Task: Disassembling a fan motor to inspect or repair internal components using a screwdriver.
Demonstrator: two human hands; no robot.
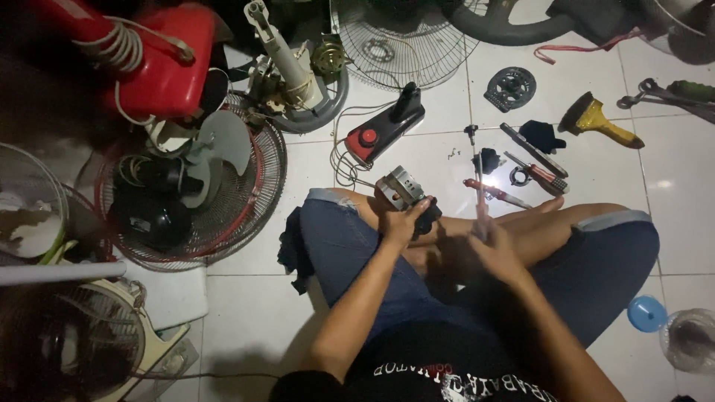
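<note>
On white tiles, left hand (pixel 402 223) grips fan motor (pixel 402 190); right hand (pixel 491 249) seemingly holds screwdriver (pixel 480 201).

The fan motor (pixel 406 195) sits at centre, above the crossed legs. At 12 o'clock lies the switch base (pixel 383 126), with a fan grille (pixel 406 41) beyond it. At 3 o'clock lie the screwdrivers (pixel 532 167); the scraper (pixel 599 120) lies at 2 o'clock. At 9 o'clock a fan blade (pixel 220 145) rests on another grille (pixel 253 201).

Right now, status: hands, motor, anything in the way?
Left hand grips motor over the lap. Right hand holds a thin tool upright, blurred. Screwdrivers on tiles just beyond the knees; nothing between hands.
</note>
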